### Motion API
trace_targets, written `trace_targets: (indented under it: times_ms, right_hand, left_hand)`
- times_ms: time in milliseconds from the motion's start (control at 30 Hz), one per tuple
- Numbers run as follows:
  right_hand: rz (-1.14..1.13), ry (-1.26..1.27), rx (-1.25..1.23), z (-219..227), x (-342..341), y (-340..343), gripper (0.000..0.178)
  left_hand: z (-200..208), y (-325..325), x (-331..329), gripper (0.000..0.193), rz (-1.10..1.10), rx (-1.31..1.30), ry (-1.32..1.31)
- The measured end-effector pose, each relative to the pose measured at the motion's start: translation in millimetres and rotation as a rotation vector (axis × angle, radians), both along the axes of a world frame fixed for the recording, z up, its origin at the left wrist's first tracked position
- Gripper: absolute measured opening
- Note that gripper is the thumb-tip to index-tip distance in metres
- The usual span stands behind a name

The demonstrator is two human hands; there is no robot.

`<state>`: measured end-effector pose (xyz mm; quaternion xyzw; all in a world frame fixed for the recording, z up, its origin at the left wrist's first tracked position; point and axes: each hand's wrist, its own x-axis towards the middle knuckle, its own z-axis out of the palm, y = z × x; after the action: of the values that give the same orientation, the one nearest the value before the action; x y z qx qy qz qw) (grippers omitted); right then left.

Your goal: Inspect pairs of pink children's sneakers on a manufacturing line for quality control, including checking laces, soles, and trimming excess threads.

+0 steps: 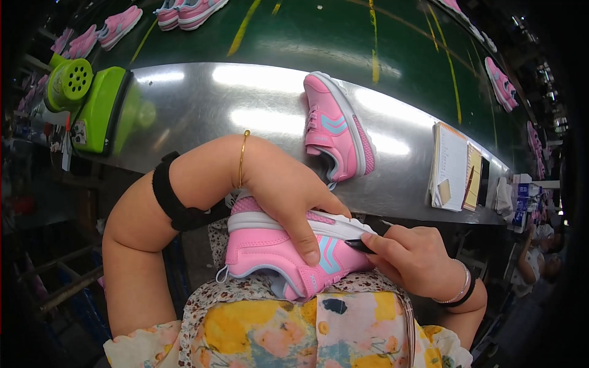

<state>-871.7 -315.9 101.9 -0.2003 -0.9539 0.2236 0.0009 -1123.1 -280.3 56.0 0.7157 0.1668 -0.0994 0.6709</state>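
Observation:
A pink sneaker with a white sole and light-blue stripes lies on its side against my lap. My left hand grips it from above, the thumb on its striped side and the fingers over the sole. Pinched in my right hand is a slim black tool, whose dark end meets the shoe near the sole edge at the toe. My fingers hide the rest of the tool, so its exact kind is unclear. The matching sneaker lies on its side on the metal table just beyond.
The shiny metal table carries a green blower-like device at the left and an open notebook with a pen at the right. Past its far edge runs a green belt with more pink sneakers.

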Motion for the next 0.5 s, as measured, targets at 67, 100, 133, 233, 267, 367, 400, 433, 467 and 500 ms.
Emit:
trace_targets:
  times_ms: [67, 100, 133, 233, 267, 367, 400, 433, 467, 500]
  right_hand:
    - [0.001, -0.001, 0.01, -1.8, 0.6, -1.0, 0.033]
    - [-0.001, -0.003, 0.009, -2.2, 0.4, -0.6, 0.033]
    - [-0.008, -0.013, -0.008, -2.4, 0.0, 0.0, 0.032]
    - [-0.102, 0.109, -0.167, -15.8, 2.9, 1.0, 0.031]
    - [-0.186, 0.241, -0.311, -21.3, 4.6, 1.7, 0.03]
    - [-0.668, 0.427, -0.481, -37.7, 17.7, 14.3, 0.024]
    - [-0.718, 0.381, -0.352, -49.9, 22.5, 30.8, 0.024]
    - [-0.809, 0.257, -0.347, -56.2, 25.8, 48.9, 0.028]
    - [-0.816, 0.267, -0.333, -74.1, 38.5, 63.0, 0.028]
    - [-0.837, 0.14, -0.115, -102.6, 55.0, 77.9, 0.032]
  left_hand:
    - [-0.5, 0.9, 0.6, 0.088, -0.01, 0.0, 0.003]
    - [-1.5, 1.2, 0.5, 0.087, -0.006, -0.011, 0.001]
    - [-2.3, 1.3, 0.5, 0.087, -0.001, -0.021, -0.001]
    - [-3.9, 0.3, -0.3, 0.088, 0.003, -0.034, 0.001]
    - [-3.5, -1.6, -2.3, 0.088, 0.011, -0.033, 0.005]
    - [-11.2, -3.9, -16.9, 0.089, 0.088, -0.065, -0.032]
    - [-21.0, -5.7, -29.8, 0.089, 0.255, -0.142, -0.118]
    - [-31.7, -10.4, -46.0, 0.089, 0.427, -0.219, -0.199]
    - [-48.8, -15.9, -61.8, 0.093, 0.618, -0.322, -0.305]
    - [-59.8, -24.0, -74.4, 0.083, 0.798, -0.464, -0.45]
